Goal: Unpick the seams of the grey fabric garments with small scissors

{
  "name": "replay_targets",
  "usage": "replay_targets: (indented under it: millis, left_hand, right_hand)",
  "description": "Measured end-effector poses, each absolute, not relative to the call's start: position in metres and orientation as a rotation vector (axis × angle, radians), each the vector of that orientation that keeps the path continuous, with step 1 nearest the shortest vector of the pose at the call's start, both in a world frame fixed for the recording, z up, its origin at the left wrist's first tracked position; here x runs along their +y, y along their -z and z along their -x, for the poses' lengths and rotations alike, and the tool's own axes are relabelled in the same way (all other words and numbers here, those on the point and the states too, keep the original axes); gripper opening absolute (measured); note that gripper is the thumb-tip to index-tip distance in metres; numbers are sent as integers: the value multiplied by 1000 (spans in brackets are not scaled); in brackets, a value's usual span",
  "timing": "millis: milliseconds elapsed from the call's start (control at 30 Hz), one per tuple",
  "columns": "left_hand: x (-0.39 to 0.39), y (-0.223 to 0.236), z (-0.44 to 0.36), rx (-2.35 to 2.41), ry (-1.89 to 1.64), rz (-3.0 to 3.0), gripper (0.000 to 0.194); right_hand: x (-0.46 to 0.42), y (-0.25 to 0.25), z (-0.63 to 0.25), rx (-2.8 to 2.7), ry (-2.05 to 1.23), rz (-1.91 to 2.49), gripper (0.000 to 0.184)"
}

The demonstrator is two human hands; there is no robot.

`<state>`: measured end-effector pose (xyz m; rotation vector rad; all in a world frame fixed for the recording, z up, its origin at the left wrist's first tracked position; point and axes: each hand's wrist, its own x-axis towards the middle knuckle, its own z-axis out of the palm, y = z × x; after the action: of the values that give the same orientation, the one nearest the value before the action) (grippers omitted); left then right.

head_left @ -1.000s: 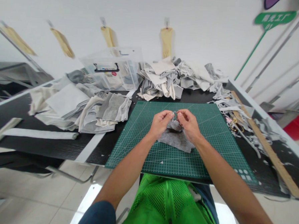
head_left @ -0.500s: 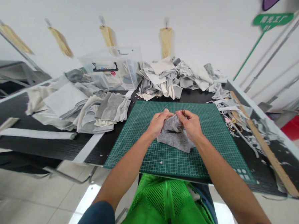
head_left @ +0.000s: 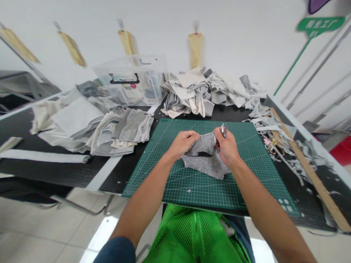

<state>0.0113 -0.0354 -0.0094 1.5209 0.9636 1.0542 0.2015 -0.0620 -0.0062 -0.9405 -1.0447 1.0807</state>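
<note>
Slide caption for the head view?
Left hand and right hand hold gray cloth over a green mat, metal tool in the right.

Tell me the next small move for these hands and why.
Perhaps turn the small metal tool in the right hand toward the top edge of the grey cloth: its tip sticks up, away from the cloth, while that edge runs straight to the left hand.

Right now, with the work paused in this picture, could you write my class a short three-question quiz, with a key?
1. Which side's hand holds the small metal tool? A) left B) right C) neither
2. True or false: the wooden strip lies to the right of the green mat.
3. What does the left hand grip?

Key: 1. B, the right hand. 2. True. 3. The gray cloth, by its raised edge.
</note>
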Motion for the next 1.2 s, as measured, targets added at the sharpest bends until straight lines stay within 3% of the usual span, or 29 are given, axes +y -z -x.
replay_targets:
  millis: [267, 467, 700, 900, 1000, 1200]
  left_hand:
    - [-38, 9, -15, 901, -1021, -1476, 38]
    - [-40, 6, -10, 865, -952, -1531, 40]
    - [-31, 9, -5, 996, -998, -1581, 24]
    - [-31, 9, -7, 1004, -998, -1558, 27]
    - [-33, 10, -8, 915, -955, -1509, 28]
    - [-35, 8, -12, 771, -941, -1488, 32]
  right_hand:
    - [-66, 9, -204, -1403, -1113, 993, 38]
    - [-58, 14, -202, -1218, -1096, 956, 33]
    - [-51, 19, -209, -1094, -1025, 1012, 30]
    - [-47, 19, -226, -1429, -579, 1370, 22]
    - [-52, 10, -228, -1538, -362, 1313, 33]
    - [-67, -3, -214, -1753, -653, 1073, 42]
